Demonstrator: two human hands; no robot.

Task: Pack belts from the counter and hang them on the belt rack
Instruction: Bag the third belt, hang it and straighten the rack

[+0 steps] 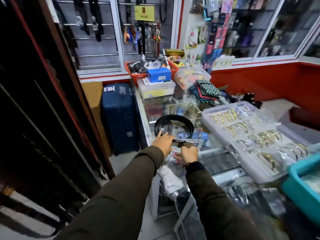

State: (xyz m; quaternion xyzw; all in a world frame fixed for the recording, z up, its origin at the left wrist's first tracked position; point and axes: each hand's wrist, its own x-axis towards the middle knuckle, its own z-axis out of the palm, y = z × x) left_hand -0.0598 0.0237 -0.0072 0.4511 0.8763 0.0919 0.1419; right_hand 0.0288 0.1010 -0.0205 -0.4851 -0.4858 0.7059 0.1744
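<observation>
On the glass counter [147,122], I see the right hand [189,154] clamped on the belt [173,118] buckle; left hand [163,142] fingers spread, touching the strap.

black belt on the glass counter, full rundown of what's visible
The black belt is a smooth strap, leather-like in look, coiled into a wide open loop that stands on edge on the glass counter top near its left edge. A small pale tag or label sits on the strap at the loop's left side. Its shiny metal buckle end points toward the person. The left hand rests against the loop's near left side; the right hand grips the buckle end from below. Finer detail is blurred.
</observation>
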